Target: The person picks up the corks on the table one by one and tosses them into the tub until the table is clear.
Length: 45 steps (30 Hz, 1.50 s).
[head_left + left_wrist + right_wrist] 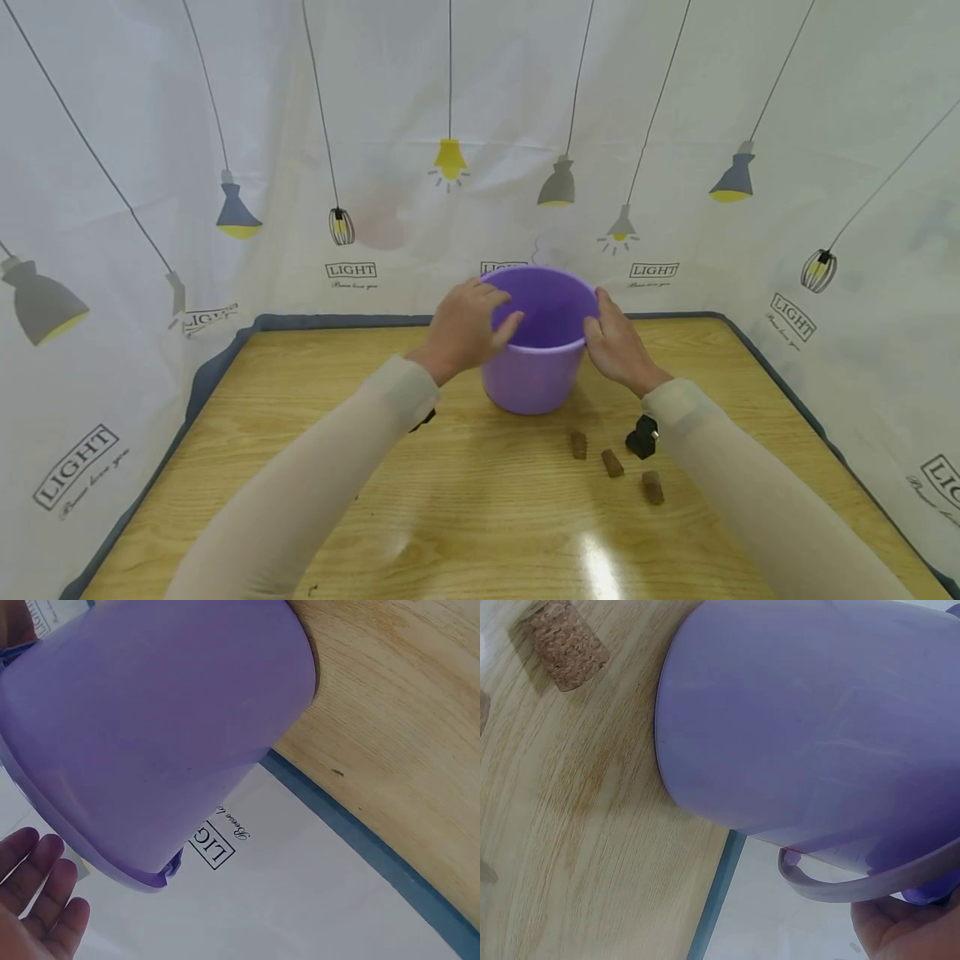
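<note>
A purple bucket [531, 379] stands upright on the wooden table, its mouth tilted toward me in the head view. My left hand [468, 327] is at the bucket's left rim with its fingers spread. In the left wrist view its fingers [52, 900] show straight and loose, just apart from the rim. At the right side, my right hand [618, 342] grips the rim, thumb on the near side. The bucket's handle [870, 887] hangs along its side by the right fingers in the right wrist view, where most of that hand is out of frame.
Several brown corks lie on the table [450, 517] right of the bucket, including one cork [612, 463] and a nearer cork [652, 487]. A black wrist camera [642, 437] sits under the right sleeve. White cloth [510, 100] printed with lamps surrounds the table's back and sides.
</note>
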Each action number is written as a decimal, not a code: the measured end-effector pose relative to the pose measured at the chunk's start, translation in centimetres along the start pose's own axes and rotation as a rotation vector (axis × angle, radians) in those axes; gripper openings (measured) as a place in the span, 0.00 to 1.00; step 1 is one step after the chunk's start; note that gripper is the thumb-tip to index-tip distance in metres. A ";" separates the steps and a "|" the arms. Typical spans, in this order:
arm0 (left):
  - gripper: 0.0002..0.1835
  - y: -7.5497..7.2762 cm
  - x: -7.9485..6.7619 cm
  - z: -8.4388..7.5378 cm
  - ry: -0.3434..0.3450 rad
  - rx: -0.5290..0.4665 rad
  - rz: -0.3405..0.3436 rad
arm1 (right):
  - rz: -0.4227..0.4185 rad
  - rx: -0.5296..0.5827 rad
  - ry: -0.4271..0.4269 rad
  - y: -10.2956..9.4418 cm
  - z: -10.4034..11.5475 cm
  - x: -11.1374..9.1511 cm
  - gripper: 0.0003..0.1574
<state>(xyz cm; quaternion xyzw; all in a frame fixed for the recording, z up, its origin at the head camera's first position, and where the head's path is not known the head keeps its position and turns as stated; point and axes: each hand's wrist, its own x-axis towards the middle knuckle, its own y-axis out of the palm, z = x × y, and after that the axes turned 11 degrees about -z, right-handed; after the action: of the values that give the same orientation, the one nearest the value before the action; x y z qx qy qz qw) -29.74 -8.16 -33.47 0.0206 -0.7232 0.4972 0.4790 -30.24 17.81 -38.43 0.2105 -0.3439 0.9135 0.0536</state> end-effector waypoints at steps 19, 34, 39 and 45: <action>0.19 0.4 -1.3 1.5 -0.113 -0.122 -0.067 | 0.006 0.008 0.001 -0.1 0.2 -0.1 0.42; 0.29 1.5 -1.6 2.3 -0.395 -0.333 -0.087 | 0.023 0.000 0.027 -0.1 0.2 -0.1 0.44; 0.35 1.7 -1.6 2.4 -0.549 -0.403 -0.054 | 0.023 0.007 0.031 -0.2 0.2 -0.2 0.44; 0.34 2.7 -2.0 2.7 -0.609 -0.440 -0.060 | 0.018 0.007 0.040 -0.2 0.3 -0.2 0.43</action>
<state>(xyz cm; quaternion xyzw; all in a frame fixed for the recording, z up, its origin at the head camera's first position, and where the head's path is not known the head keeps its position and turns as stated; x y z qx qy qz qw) -31.85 -9.68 -36.87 0.0854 -0.9211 0.2867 0.2492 -29.94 17.76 -38.18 0.1895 -0.3415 0.9191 0.0515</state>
